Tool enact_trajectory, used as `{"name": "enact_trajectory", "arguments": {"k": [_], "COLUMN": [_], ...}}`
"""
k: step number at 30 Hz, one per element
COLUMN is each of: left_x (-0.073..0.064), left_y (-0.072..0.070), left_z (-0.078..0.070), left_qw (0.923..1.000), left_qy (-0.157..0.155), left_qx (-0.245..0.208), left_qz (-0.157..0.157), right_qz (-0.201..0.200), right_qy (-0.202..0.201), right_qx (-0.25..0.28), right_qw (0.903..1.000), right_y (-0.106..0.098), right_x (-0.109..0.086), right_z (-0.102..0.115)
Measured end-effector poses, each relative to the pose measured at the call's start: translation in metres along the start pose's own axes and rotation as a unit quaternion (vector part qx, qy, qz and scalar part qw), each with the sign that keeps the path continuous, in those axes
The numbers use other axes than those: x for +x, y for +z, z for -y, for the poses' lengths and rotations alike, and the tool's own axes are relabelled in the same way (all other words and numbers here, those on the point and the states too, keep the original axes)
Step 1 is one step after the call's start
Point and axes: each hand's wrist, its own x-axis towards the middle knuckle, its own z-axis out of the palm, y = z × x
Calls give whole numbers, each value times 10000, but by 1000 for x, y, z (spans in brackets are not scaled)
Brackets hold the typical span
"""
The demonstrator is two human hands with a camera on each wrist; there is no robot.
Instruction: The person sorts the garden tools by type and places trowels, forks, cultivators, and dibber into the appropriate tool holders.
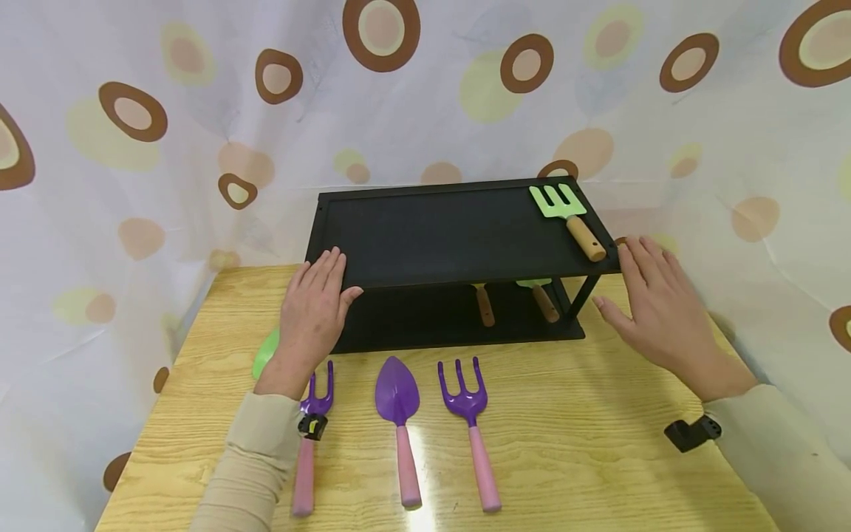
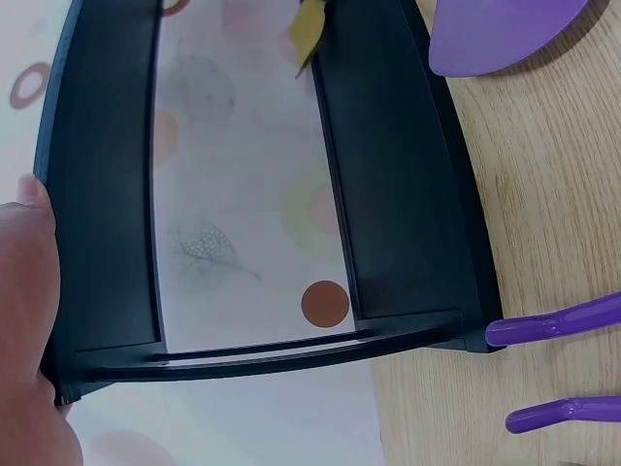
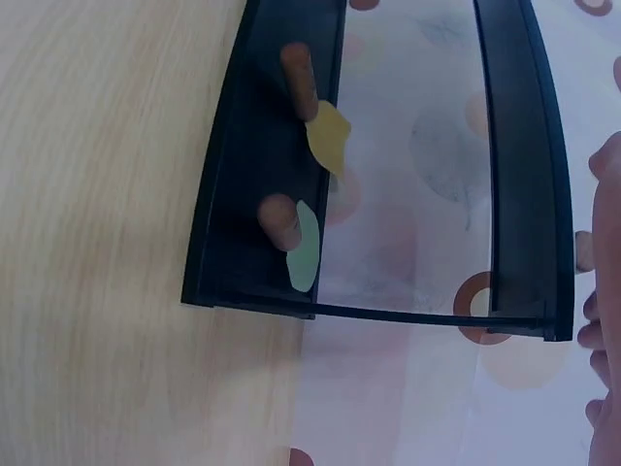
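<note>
A black two-tier shelf (image 1: 432, 236) stands on the table between both hands. My left hand (image 1: 312, 310) rests on the left end of its top board, fingers straight and thumb spread near the front edge. At the opposite end my right hand (image 1: 661, 310) is held with straight fingers, fingertips right at the board's corner. A green hand fork (image 1: 558, 201) with a wooden handle lies on the top board's right end. On the lower board are two more wooden-handled tools, one with a yellow blade (image 3: 328, 138) and one with a pale green head (image 3: 304, 248).
In front of the shelf lie a purple trowel (image 1: 397, 391), a purple three-pronged fork (image 1: 465, 399) and another purple fork (image 1: 322, 403), all pink-handled. The left wrist partly covers that last fork and a green tool (image 1: 266, 353). A patterned curtain (image 1: 425, 96) hangs behind.
</note>
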Motion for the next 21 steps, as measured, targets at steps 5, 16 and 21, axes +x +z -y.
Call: {"name": "enact_trajectory", "arguments": {"k": [5,16,21], "left_x": [0,1,1], "left_y": [-1,-1,-2], "left_z": [0,-1,-1], "left_qw": [10000,9999,9998], "left_qy": [-21,-52,-59], "left_qx": [2,12,46], "left_qz": [81,109,204], "right_qz": [381,806,913], "right_qy": [-278,-496,-428], "right_qx": [-80,109,117], "right_qw": [9989,9955,9948], "right_y": [5,10,14], "right_x": [18,38,40], "right_z": [-9,-30,-31]}}
